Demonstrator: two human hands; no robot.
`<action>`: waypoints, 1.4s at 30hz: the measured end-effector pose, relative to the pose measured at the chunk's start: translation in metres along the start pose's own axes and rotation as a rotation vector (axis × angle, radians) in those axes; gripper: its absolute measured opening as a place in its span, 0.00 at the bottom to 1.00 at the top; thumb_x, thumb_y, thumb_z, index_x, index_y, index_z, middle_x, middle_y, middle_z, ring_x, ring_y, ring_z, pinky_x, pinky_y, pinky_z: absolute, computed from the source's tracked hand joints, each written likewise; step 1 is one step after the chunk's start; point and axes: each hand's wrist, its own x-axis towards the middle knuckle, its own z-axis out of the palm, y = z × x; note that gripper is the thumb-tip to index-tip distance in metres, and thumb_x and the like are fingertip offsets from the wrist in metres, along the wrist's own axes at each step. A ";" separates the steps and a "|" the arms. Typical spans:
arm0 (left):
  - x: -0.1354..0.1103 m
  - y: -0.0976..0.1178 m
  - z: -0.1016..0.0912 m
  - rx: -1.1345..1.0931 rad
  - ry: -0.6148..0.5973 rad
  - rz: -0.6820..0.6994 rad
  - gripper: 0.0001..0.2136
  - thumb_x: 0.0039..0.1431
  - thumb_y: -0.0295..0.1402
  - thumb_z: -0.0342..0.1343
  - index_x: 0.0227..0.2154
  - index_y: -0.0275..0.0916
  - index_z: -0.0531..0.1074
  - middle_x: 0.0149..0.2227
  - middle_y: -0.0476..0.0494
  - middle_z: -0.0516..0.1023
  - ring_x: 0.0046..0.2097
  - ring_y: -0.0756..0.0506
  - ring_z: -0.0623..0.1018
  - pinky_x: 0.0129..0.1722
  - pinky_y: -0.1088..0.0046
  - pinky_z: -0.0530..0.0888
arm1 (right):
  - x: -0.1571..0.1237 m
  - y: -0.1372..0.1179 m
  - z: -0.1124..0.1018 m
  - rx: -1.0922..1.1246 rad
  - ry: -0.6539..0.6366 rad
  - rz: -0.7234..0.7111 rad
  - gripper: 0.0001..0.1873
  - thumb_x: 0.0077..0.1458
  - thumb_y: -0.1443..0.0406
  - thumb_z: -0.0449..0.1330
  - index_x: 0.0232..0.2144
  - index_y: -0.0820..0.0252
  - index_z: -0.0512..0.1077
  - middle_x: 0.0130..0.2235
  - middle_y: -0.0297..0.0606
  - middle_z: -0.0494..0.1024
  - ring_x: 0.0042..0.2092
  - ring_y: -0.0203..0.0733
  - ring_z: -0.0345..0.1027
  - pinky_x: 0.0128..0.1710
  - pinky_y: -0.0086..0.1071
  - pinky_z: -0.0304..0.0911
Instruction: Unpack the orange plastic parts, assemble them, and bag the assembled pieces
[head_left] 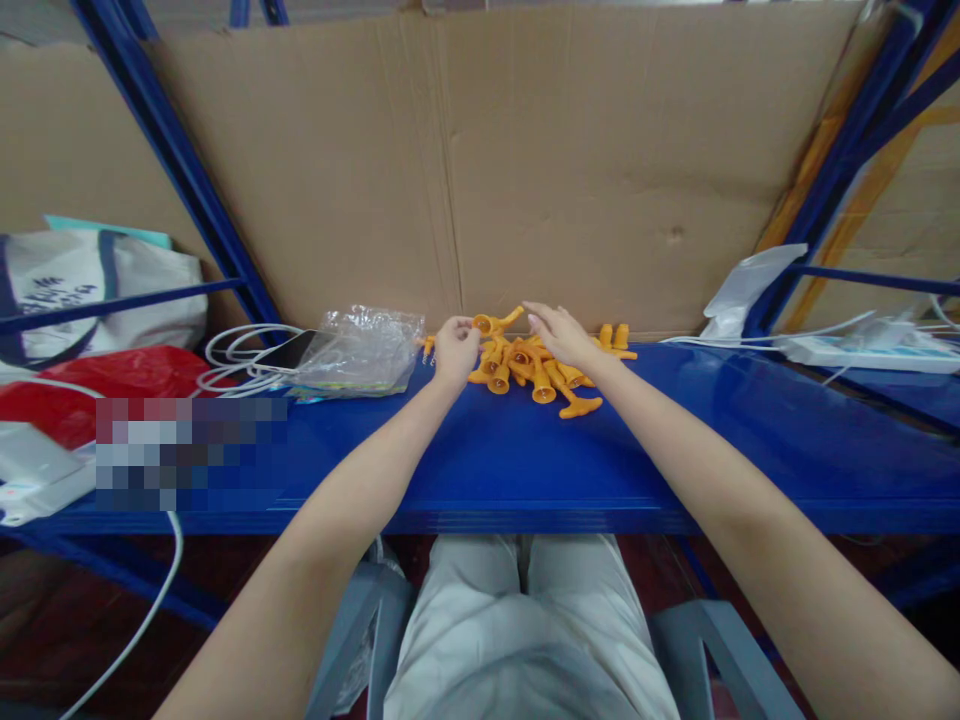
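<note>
A heap of small orange plastic parts [541, 372] lies at the back of the blue shelf [525, 460], against the cardboard wall. My left hand [454, 350] is closed around one orange part [496, 321] and holds it just above the heap's left side. My right hand [559, 335] rests over the heap with its fingers stretched toward that held part; I see nothing gripped in it.
A crumpled clear plastic bag [360, 350] lies left of the heap, beside a phone [289, 350] and coiled white cable [236, 360]. Farther left are a red bag [112, 375] and a white tote [90, 285]. A white power strip [862, 350] sits at right.
</note>
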 end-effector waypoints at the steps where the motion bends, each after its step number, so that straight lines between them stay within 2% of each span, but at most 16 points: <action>1: -0.004 0.000 0.003 -0.007 -0.030 0.032 0.05 0.54 0.22 0.54 0.31 0.39 0.67 0.23 0.55 0.74 0.22 0.53 0.75 0.26 0.79 0.72 | 0.000 -0.009 0.004 0.046 -0.011 -0.012 0.29 0.71 0.52 0.42 0.62 0.57 0.69 0.61 0.47 0.74 0.62 0.50 0.67 0.67 0.55 0.51; 4: -0.014 0.000 0.007 0.022 -0.130 0.188 0.05 0.56 0.23 0.55 0.31 0.39 0.67 0.25 0.53 0.75 0.26 0.53 0.76 0.29 0.78 0.72 | -0.002 -0.029 0.012 0.207 -0.063 -0.041 0.28 0.70 0.49 0.44 0.57 0.56 0.74 0.54 0.46 0.79 0.55 0.48 0.73 0.59 0.46 0.63; 6: -0.019 0.000 0.006 0.082 -0.183 0.322 0.04 0.57 0.25 0.56 0.32 0.39 0.68 0.27 0.51 0.76 0.29 0.52 0.77 0.33 0.77 0.73 | -0.002 -0.035 0.013 0.300 -0.074 -0.051 0.28 0.69 0.48 0.46 0.53 0.58 0.75 0.48 0.44 0.81 0.49 0.46 0.75 0.53 0.42 0.67; 12: -0.020 -0.002 -0.001 0.318 -0.339 0.666 0.06 0.60 0.28 0.55 0.40 0.39 0.71 0.38 0.43 0.80 0.41 0.46 0.79 0.45 0.68 0.75 | -0.003 -0.032 0.009 0.430 -0.012 -0.091 0.22 0.65 0.49 0.52 0.42 0.60 0.75 0.45 0.43 0.81 0.46 0.45 0.72 0.51 0.40 0.66; 16: -0.013 -0.006 -0.008 0.499 -0.375 0.805 0.10 0.62 0.29 0.51 0.45 0.38 0.71 0.48 0.37 0.79 0.52 0.41 0.77 0.55 0.59 0.72 | -0.004 -0.032 0.004 0.411 0.003 -0.058 0.16 0.62 0.55 0.53 0.38 0.59 0.74 0.41 0.41 0.80 0.44 0.45 0.71 0.50 0.40 0.64; 19: -0.008 -0.009 -0.013 0.608 -0.323 0.808 0.13 0.65 0.31 0.49 0.49 0.38 0.70 0.56 0.33 0.76 0.59 0.39 0.73 0.58 0.56 0.69 | -0.005 -0.032 0.000 0.432 0.015 -0.017 0.10 0.58 0.59 0.55 0.37 0.58 0.71 0.40 0.38 0.78 0.42 0.43 0.69 0.47 0.39 0.64; 21: -0.007 -0.009 -0.015 0.662 -0.291 0.787 0.14 0.66 0.32 0.48 0.52 0.37 0.69 0.57 0.32 0.75 0.60 0.39 0.72 0.59 0.57 0.68 | -0.006 -0.033 -0.005 0.465 0.025 0.022 0.08 0.55 0.62 0.56 0.37 0.58 0.70 0.38 0.36 0.75 0.39 0.41 0.68 0.43 0.37 0.64; 26: -0.012 -0.002 -0.014 0.749 -0.357 0.793 0.11 0.69 0.33 0.46 0.46 0.39 0.71 0.51 0.36 0.79 0.56 0.40 0.74 0.58 0.58 0.66 | -0.009 -0.036 -0.018 0.602 -0.036 0.127 0.05 0.51 0.67 0.56 0.33 0.57 0.66 0.29 0.29 0.68 0.29 0.35 0.62 0.33 0.30 0.60; 30: -0.018 0.001 -0.007 0.788 -0.436 0.788 0.11 0.70 0.32 0.45 0.45 0.38 0.72 0.45 0.38 0.80 0.49 0.41 0.76 0.54 0.61 0.67 | -0.012 -0.038 -0.030 0.716 -0.088 0.171 0.03 0.53 0.67 0.58 0.31 0.57 0.67 0.28 0.28 0.68 0.28 0.33 0.63 0.31 0.28 0.61; 32: -0.019 0.002 -0.005 0.797 -0.470 0.795 0.11 0.70 0.32 0.44 0.44 0.37 0.72 0.43 0.38 0.79 0.47 0.41 0.77 0.50 0.62 0.68 | -0.014 -0.038 -0.035 0.715 -0.122 0.190 0.06 0.56 0.63 0.61 0.31 0.57 0.67 0.27 0.29 0.69 0.28 0.33 0.63 0.31 0.28 0.61; 34: -0.019 0.003 -0.005 0.811 -0.480 0.815 0.11 0.70 0.32 0.44 0.42 0.37 0.72 0.42 0.38 0.79 0.47 0.41 0.76 0.48 0.63 0.69 | -0.016 -0.037 -0.039 0.668 -0.157 0.211 0.13 0.59 0.57 0.62 0.28 0.58 0.67 0.25 0.29 0.68 0.28 0.33 0.63 0.31 0.28 0.61; 37: -0.016 0.004 -0.008 0.842 -0.444 0.848 0.11 0.69 0.31 0.45 0.41 0.38 0.73 0.40 0.38 0.78 0.46 0.40 0.76 0.47 0.63 0.69 | -0.018 -0.033 -0.042 0.598 -0.192 0.252 0.24 0.62 0.49 0.60 0.23 0.58 0.65 0.22 0.31 0.67 0.26 0.33 0.62 0.30 0.28 0.60; 39: -0.015 0.004 -0.010 0.857 -0.413 0.864 0.10 0.67 0.29 0.46 0.41 0.38 0.73 0.40 0.38 0.77 0.46 0.40 0.75 0.47 0.63 0.69 | -0.019 -0.031 -0.042 0.590 -0.222 0.284 0.26 0.63 0.47 0.58 0.22 0.58 0.65 0.21 0.31 0.68 0.25 0.33 0.63 0.31 0.28 0.61; 42: -0.013 0.004 -0.013 0.877 -0.408 0.876 0.10 0.66 0.27 0.47 0.42 0.38 0.74 0.39 0.39 0.76 0.46 0.40 0.75 0.47 0.62 0.69 | -0.019 -0.028 -0.039 0.600 -0.260 0.307 0.23 0.62 0.49 0.60 0.24 0.59 0.67 0.22 0.31 0.69 0.26 0.33 0.64 0.31 0.28 0.62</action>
